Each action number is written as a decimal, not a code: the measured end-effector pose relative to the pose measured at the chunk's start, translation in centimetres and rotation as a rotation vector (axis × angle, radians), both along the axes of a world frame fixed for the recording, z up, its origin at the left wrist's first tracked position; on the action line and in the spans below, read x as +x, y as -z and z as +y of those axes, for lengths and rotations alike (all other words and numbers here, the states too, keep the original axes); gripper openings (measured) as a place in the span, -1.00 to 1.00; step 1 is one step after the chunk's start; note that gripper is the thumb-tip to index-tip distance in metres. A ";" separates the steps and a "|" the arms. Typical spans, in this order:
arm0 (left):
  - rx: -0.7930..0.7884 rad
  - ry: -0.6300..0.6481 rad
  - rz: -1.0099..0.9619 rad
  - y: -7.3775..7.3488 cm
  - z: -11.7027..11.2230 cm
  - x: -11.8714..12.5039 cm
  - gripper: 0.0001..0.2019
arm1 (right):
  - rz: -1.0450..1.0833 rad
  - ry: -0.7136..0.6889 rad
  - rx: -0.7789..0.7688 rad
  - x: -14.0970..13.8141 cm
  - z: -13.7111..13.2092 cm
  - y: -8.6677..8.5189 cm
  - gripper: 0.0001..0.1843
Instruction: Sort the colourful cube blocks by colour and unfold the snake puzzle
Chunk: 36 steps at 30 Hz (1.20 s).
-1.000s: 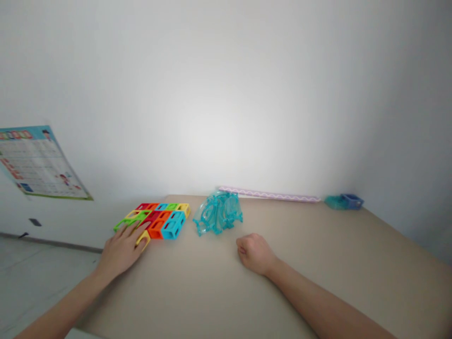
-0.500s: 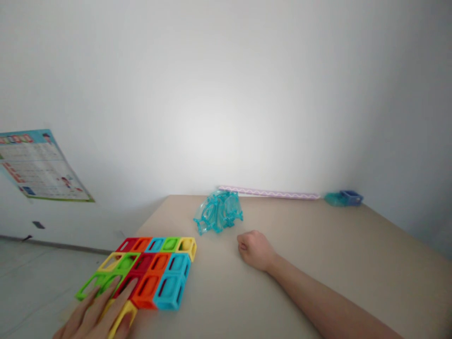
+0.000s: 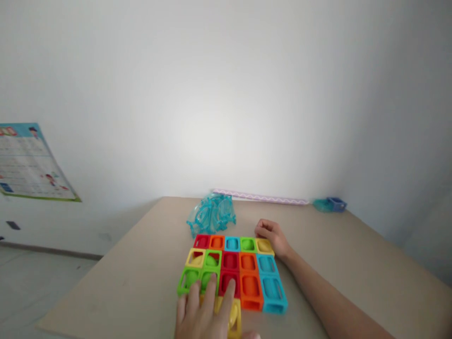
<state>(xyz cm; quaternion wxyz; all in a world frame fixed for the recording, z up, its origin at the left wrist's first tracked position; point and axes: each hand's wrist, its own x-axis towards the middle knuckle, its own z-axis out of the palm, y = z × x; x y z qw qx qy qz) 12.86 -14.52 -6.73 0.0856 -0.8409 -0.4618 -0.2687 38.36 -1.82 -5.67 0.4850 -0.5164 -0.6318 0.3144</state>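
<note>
A flat panel of joined plastic toy blocks [image 3: 249, 262] in red, orange, blue, green and yellow lies in the middle, low in the view. Over its near edge is my left hand [image 3: 208, 310], fingers stretched across the green and red blocks. The thumb shows partly beside the near yellow block, so the hand seems to grip the panel there. My right hand [image 3: 273, 235] is curled into a loose fist at the panel's far right corner, close to a yellow block. Nothing shows inside that fist, and I cannot tell whether it touches the block.
Behind the panel lies a heap of clear turquoise plastic pieces [image 3: 212, 214]. A long lilac strip with a wavy line [image 3: 261, 197] runs along the wall. At the far right are a blue box [image 3: 336, 204] and a turquoise piece [image 3: 322, 205]. The table edge [image 3: 102, 260] slants down the left.
My left hand has moved right with the block panel, from over the table's left side to the middle. My right fist has shifted slightly right, and the view has turned a little.
</note>
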 end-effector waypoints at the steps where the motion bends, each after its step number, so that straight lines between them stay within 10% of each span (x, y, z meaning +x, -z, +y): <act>1: -0.104 0.062 -0.088 -1.4 1.3 0.3 -0.49 | 0.034 0.003 -0.013 0.5 0.1 0.0 -0.77; 5: -0.433 0.191 -0.524 -5.6 8.2 1.0 -0.54 | 0.133 0.032 -0.034 1.2 0.5 0.3 -0.77; 9: -0.482 0.294 -0.407 -5.5 12.4 1.9 -0.56 | 0.154 0.052 -0.033 1.0 0.7 0.4 -0.76; 22: -0.369 0.261 -0.112 -5.2 12.2 2.8 -0.70 | 0.012 0.232 0.020 0.7 0.8 1.1 -0.75; 26: -0.676 0.404 -0.236 -5.9 14.2 2.6 -0.73 | -0.024 0.218 0.024 0.7 0.7 0.9 -0.74; 36: -0.678 0.745 -0.305 -5.9 14.5 1.5 -0.74 | -0.049 0.281 -0.035 1.0 0.6 0.7 -0.71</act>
